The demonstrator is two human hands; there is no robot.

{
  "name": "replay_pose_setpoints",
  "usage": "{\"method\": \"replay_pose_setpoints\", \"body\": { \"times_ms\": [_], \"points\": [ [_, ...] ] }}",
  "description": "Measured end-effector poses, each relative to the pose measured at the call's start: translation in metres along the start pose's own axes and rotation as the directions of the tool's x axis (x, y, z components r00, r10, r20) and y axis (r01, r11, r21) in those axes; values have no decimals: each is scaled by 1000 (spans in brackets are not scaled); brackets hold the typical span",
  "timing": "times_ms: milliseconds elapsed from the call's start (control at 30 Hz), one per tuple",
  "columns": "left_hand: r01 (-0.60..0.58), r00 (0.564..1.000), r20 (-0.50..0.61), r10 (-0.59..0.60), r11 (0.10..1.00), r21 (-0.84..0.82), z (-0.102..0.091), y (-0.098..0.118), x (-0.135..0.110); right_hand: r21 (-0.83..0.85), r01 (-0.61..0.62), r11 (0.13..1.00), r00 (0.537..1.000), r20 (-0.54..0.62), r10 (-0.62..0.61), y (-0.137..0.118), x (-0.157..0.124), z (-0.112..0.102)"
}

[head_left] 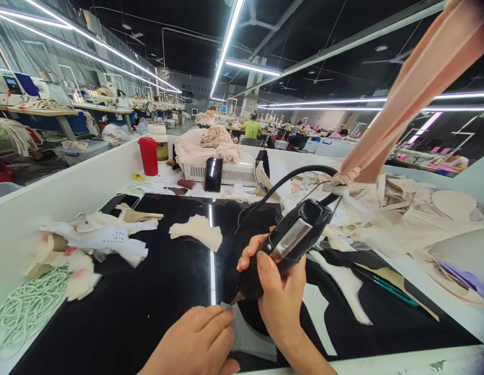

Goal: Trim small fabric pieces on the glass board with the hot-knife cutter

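Observation:
My right hand (279,291) is wrapped round a black hand-held tool (283,245) with a metal plate on its side and a black cord (289,179) running up from its back. The tool's tip points down at a small grey fabric piece (247,336) on the black worktop (148,297). My left hand (199,341) lies on the left edge of that grey piece, fingers pressed together and flat on it. White cut fabric shapes (343,291) lie just right of my right hand.
A cream fabric piece (197,232) lies mid-table, and a heap of white and pink scraps (97,237) with coiled cord (27,307) at left. A red cup (148,155), white machine (226,172) and dark phone (213,174) stand at the back. Peach fabric (414,88) hangs at upper right. Other workers sit far behind.

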State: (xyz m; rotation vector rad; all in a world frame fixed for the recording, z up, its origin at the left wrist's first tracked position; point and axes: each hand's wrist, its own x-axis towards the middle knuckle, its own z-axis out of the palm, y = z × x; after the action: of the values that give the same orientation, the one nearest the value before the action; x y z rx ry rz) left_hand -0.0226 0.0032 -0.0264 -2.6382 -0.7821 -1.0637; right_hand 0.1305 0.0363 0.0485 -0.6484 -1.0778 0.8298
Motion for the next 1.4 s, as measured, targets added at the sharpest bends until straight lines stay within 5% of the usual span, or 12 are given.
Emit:
{"method": "replay_pose_setpoints", "body": {
  "times_ms": [733,1400],
  "points": [
    [-1,1000,-12,2,1000,26,0,1,2,28,11,1000,999,31,-12,2,4,9],
    [1,992,128,-4,1000,31,-27,2,20,-87,49,995,998,-32,-52,-44,-29,-56]
  ]
}}
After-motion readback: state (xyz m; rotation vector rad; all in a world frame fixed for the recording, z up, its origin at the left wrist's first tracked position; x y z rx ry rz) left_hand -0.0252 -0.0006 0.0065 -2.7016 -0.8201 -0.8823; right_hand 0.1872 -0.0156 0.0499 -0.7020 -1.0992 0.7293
